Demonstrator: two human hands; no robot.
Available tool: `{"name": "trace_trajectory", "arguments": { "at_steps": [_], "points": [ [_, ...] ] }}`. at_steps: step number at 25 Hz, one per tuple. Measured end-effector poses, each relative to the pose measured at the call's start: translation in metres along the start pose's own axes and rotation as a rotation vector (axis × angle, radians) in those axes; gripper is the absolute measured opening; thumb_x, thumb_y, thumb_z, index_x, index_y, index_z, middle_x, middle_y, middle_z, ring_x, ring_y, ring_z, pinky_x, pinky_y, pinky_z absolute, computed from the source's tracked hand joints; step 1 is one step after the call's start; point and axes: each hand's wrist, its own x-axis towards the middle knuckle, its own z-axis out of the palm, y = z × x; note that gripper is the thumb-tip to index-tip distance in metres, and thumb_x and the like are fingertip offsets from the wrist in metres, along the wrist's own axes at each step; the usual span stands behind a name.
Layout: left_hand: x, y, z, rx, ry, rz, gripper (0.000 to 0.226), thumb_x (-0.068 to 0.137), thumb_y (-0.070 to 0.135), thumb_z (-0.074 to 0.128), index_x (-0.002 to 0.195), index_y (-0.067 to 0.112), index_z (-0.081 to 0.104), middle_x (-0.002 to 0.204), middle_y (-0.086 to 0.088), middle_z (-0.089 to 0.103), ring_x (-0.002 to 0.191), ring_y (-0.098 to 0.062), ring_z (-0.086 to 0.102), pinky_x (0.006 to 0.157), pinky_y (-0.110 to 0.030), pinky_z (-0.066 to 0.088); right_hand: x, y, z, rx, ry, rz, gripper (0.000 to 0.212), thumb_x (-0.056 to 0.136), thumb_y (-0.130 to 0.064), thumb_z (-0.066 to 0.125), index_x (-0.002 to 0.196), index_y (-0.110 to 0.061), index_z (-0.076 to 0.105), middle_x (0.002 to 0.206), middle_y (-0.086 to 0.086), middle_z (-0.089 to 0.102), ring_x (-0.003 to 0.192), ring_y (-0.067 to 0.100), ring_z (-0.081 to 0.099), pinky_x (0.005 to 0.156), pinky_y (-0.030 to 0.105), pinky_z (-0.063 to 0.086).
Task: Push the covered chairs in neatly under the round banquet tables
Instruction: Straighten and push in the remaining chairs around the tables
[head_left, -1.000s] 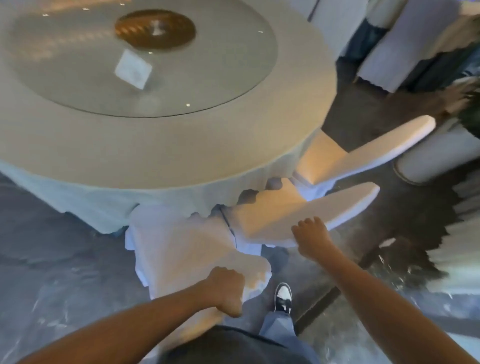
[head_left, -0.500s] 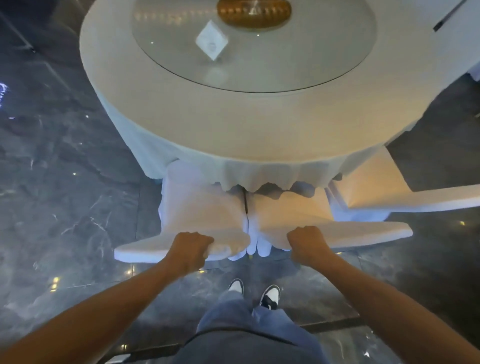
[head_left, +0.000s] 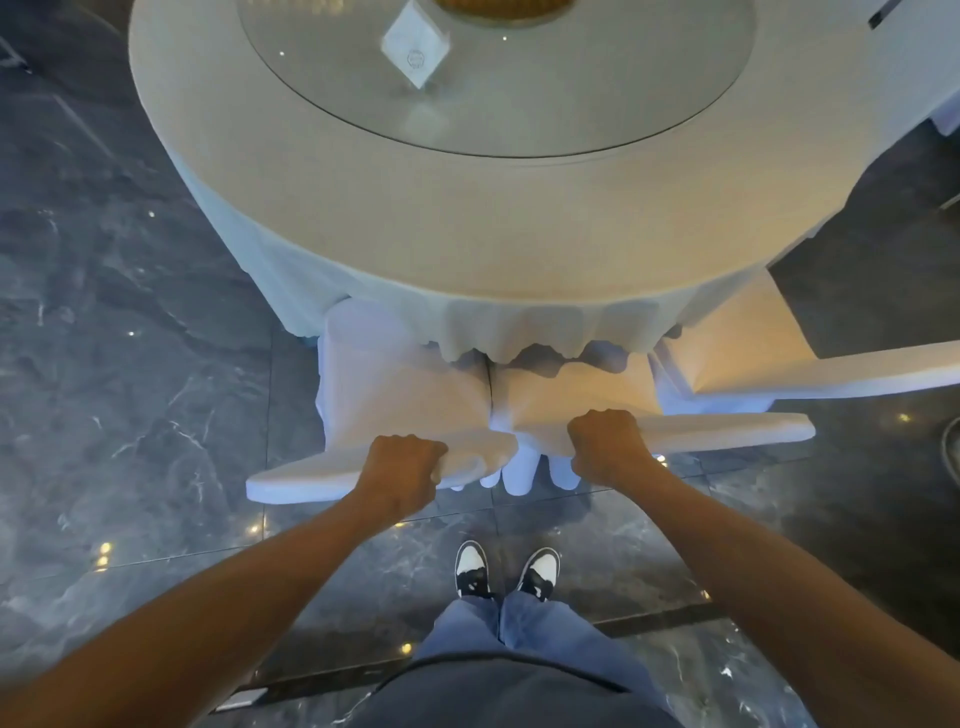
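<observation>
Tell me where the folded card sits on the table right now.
In the head view, the folded card stands on the glass turntable at the top of the frame, left of center, just beside the gold hub, across the round table from both hands.

The left hand (head_left: 402, 470) grips the top of the left chair (head_left: 395, 410), the right hand (head_left: 605, 447) the right chair (head_left: 576, 400) (seats tucked under the table's (head_left: 363, 208) near edge).

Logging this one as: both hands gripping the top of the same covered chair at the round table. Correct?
Not quite. In the head view the left hand grips the left chair's back and the right hand grips the neighbouring chair's back: two chairs, side by side at the round table.
</observation>
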Motion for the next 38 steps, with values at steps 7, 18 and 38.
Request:
{"name": "trace_trajectory", "arguments": {
  "at_steps": [7,18,38],
  "points": [
    [0.017,0.006,-0.011,-0.099,-0.12,0.059,0.031,0.074,0.041,0.063,0.101,0.026,0.059,0.088,0.007,0.064,0.074,-0.018,0.061,0.066,-0.027,0.043,0.006,-0.002,-0.004,0.009,0.021,-0.023,0.011,0.081,-0.027,0.059,0.082,-0.017,0.059,0.063,-0.002,0.046,0.065,0.021,0.056,0.063,0.027,0.038],
    [0.045,0.047,-0.005,-0.123,-0.146,0.031,0.02,0.077,0.015,0.058,0.095,0.021,0.063,0.089,0.003,0.066,0.083,-0.021,0.063,0.065,-0.026,0.034,-0.014,0.044,0.007,-0.008,0.055,-0.049,0.025,0.08,-0.037,0.058,0.095,-0.019,0.066,0.082,0.001,0.067,0.07,0.022,0.061,0.062,0.027,0.04],
    [0.079,0.123,-0.047,-0.483,-0.205,0.218,0.072,0.087,0.053,0.063,0.15,0.031,0.037,0.146,0.003,0.05,0.128,-0.02,0.049,0.099,-0.028,0.037,-0.042,0.092,0.024,0.17,0.282,-0.142,0.048,0.082,-0.051,0.064,0.116,-0.017,0.059,0.1,0.002,0.067,0.084,0.025,0.063,0.064,0.031,0.043]
  ]
}}
